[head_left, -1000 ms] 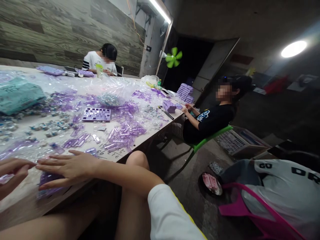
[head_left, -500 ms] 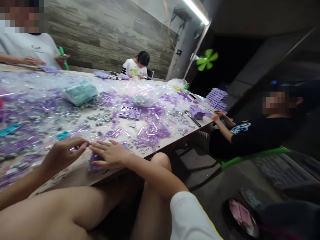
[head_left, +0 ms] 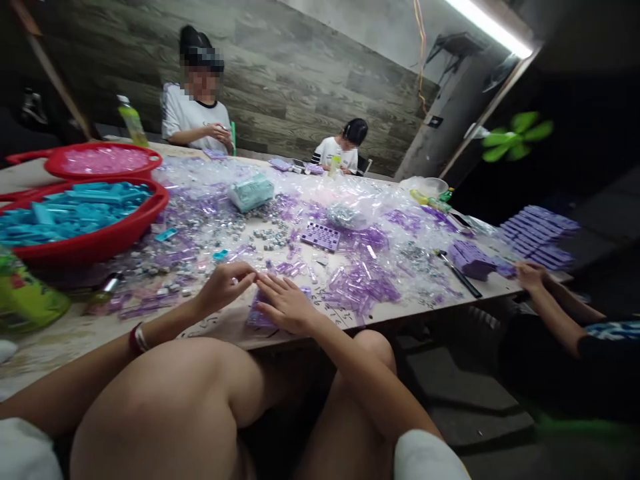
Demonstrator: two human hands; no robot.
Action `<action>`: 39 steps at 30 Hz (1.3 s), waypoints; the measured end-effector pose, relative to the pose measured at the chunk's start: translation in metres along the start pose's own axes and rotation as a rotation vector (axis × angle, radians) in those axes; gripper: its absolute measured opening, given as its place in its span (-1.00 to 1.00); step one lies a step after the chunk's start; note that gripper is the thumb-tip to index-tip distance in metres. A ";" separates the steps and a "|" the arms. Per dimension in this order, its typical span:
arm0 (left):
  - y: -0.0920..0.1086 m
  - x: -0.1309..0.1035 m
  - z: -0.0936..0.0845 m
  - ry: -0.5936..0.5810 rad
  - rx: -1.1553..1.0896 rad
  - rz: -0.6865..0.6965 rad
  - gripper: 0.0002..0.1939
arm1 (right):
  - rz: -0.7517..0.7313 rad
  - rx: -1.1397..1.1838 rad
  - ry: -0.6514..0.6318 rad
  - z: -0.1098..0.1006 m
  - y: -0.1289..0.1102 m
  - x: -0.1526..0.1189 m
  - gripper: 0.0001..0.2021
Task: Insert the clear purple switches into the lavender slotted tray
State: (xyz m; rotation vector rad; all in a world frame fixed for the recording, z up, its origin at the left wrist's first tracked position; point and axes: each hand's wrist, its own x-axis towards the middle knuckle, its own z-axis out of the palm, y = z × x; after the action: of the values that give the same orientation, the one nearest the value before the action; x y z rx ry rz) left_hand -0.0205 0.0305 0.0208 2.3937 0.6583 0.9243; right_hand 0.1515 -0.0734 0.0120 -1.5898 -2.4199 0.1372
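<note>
Near the table's front edge lies a purple tray-like piece [head_left: 259,313], partly hidden by my right hand [head_left: 286,303]. That hand rests flat on the piece with its fingers stretched toward the left. My left hand [head_left: 225,285] is just left of it, fingers curled and fingertips meeting those of the right; whether something small is between them I cannot make out. Beyond the hands sits a purple panel with dark square holes [head_left: 321,237]. Clear purple strips [head_left: 357,287] are heaped to the right, and small metallic parts [head_left: 270,237] are scattered behind.
Red baskets hold blue pieces [head_left: 90,207] and pink pieces [head_left: 105,160] at left. A green bottle [head_left: 30,293] stands near front left. A black-handled tool [head_left: 460,275] lies right, by stacked purple pieces [head_left: 470,259]. Two people sit across; another person's hands [head_left: 533,275] are at right.
The view has swung left, bringing the red baskets and green bottle into sight. My right hand still lies on the purple piece, with my left hand's fingertips close against it.
</note>
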 end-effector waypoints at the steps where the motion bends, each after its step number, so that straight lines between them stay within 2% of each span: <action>1: 0.000 0.000 0.000 0.007 -0.001 0.004 -0.72 | -0.002 0.002 0.004 -0.002 0.000 -0.001 -0.41; 7: 0.000 -0.002 0.000 0.043 -0.038 -0.019 -0.77 | -0.003 -0.063 -0.044 -0.007 0.011 -0.007 -0.41; 10: -0.004 0.009 -0.002 0.043 -0.045 -0.050 -0.78 | 0.003 -0.084 -0.082 -0.003 0.015 -0.009 -0.39; 13: -0.009 0.039 -0.003 -0.010 0.013 -0.059 -0.77 | 0.008 -0.094 -0.083 0.001 0.016 -0.008 -0.37; 15: -0.013 0.067 0.002 -0.077 0.166 -0.030 -0.78 | 0.009 -0.095 -0.084 0.003 0.016 -0.006 -0.37; 16: -0.016 0.081 0.006 -0.124 0.264 -0.013 -0.78 | 0.012 -0.094 -0.087 0.003 0.016 -0.006 -0.37; 19: -0.027 0.119 0.027 -0.204 0.367 -0.001 -0.79 | 0.035 -0.096 -0.103 0.003 0.015 -0.005 -0.36; 22: -0.044 0.140 0.050 -0.291 0.447 -0.013 -0.81 | 0.049 -0.098 -0.107 0.003 0.015 -0.005 -0.36; 25: -0.058 0.150 0.064 -0.370 0.525 -0.013 -0.85 | 0.055 -0.094 -0.105 0.004 0.015 -0.005 -0.36; 27: -0.062 0.155 0.067 -0.406 0.570 -0.010 -0.89 | 0.060 -0.084 -0.104 0.005 0.015 -0.005 -0.36; 29: -0.063 0.159 0.068 -0.429 0.606 -0.008 -0.83 | 0.059 -0.069 -0.095 0.005 0.015 -0.005 -0.35; 32: -0.063 0.162 0.069 -0.435 0.641 -0.008 -0.76 | 0.057 -0.054 -0.076 0.004 0.015 -0.005 -0.35; 39: -0.069 0.159 0.075 -0.408 0.625 0.018 -0.78 | -0.033 -0.015 -0.074 -0.007 0.013 -0.004 -0.41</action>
State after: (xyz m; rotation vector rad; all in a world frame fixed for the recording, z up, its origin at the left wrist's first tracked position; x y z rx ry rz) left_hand 0.1193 0.1566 0.0067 3.0070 0.8504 0.2155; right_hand 0.1661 -0.0721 0.0154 -1.5768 -2.5071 0.1746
